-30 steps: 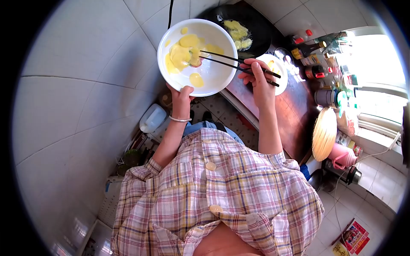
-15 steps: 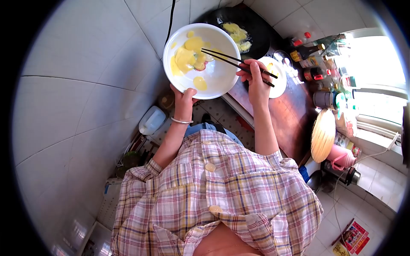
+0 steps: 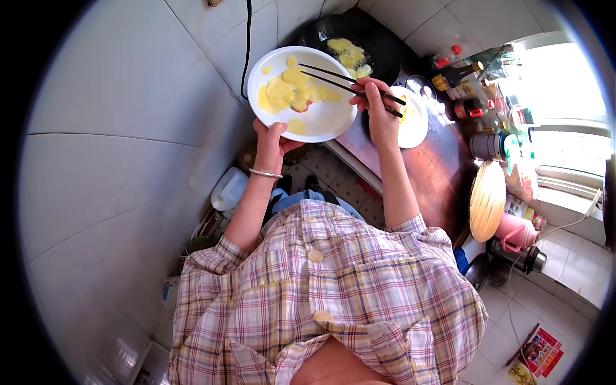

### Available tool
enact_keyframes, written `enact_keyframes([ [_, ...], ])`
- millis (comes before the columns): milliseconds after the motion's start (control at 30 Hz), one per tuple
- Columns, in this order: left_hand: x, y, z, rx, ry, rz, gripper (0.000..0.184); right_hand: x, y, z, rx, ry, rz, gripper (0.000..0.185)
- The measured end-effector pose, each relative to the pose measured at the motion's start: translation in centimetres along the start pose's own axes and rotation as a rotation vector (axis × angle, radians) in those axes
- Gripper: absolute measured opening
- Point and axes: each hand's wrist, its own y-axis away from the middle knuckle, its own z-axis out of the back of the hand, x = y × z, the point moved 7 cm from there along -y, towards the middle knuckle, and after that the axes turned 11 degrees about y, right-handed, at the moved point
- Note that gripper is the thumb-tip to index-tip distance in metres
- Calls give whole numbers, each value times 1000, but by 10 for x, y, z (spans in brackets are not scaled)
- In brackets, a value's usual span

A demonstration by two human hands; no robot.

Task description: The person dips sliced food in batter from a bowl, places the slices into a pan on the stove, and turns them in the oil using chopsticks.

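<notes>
1. Your left hand (image 3: 270,142) pinches the near-left rim of the white bowl (image 3: 328,122), thumb at the edge and the other fingers underneath; a bracelet (image 3: 265,174) circles that wrist.
2. You hold the bowl up left of the brown counter (image 3: 439,170), on the near side of the dark wok (image 3: 387,51).
3. Yellow batter (image 3: 282,95) coats the bowl's inside in patches.
4. Your right hand (image 3: 380,114) has its fingers closed around black chopsticks (image 3: 332,76). Their tips stand slightly apart over the bowl; you cannot tell whether they touch the batter.
5. Yellow pieces (image 3: 347,52) lie in the wok.
6. Right of your bowl, a white plate (image 3: 416,131) sits on the counter.
</notes>
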Motion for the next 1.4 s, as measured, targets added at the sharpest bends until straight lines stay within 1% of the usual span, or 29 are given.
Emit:
enact_keyframes([
  [33, -1, -1, -1, 2, -14, -9, 53, 2, 2, 1, -2, -2, -2, 19],
  [100, -4, -3, -4, 6, -34, -20, 54, 1, 3, -6, 92, 5, -49, 20],
  [167, -6, -2, -9, 24, -40, -25, 54, -8, 0, -10, 84, 12, -7, 21],
  [267, -5, -3, -10, 27, -39, -18, 54, -19, -8, -3, -44, -80, 21, 23],
  [367, -6, -2, -12, 30, -30, -19, 53, -29, -10, 3, -78, -109, -19, 24],
  [500, -5, -1, -12, 10, -53, -2, 53, -31, -9, 16, -183, -190, 21, 25],
  [533, -6, 0, -15, 21, -55, -7, 54, -28, -8, 18, -171, -182, 9, 25],
  [633, -6, 7, -20, 25, -60, 11, 57, -13, 2, 35, -171, -220, -13, 24],
  [700, -3, 12, -24, 25, -67, 40, 59, 4, 13, 60, -225, -241, 34, 25],
  [767, 4, 17, -32, 61, -117, 78, 61, 15, 28, 91, -304, -183, 42, 25],
  [800, 9, 18, -38, 80, -124, 90, 60, 23, 38, 103, -334, -109, 45, 25],
  [900, 42, 22, -58, 190, -183, 216, 57, 34, 69, 131, -363, 137, 88, 24],
  [933, 55, 27, -64, 208, -188, 253, 57, 31, 81, 140, -374, 162, 50, 26],
  [1000, 86, 31, -80, 280, -151, 395, 52, 17, 100, 164, -449, 137, 46, 24],
  [1033, 102, 32, -84, 299, -159, 428, 52, 11, 112, 176, -492, 137, 37, 24],
  [1100, 143, 33, -93, 340, -168, 607, 50, 1, 136, 202, -567, 140, 17, 23],
  [1233, 218, 45, -121, 463, -237, 806, 47, -24, 186, 255, -720, 135, -52, 23],
  [1333, 274, 65, -112, 457, -276, 934, 47, -59, 233, 278, -808, 151, -159, 23],
  [1400, 317, 63, -108, 447, -263, 980, 46, -85, 252, 297, -869, 154, -212, 24],
])
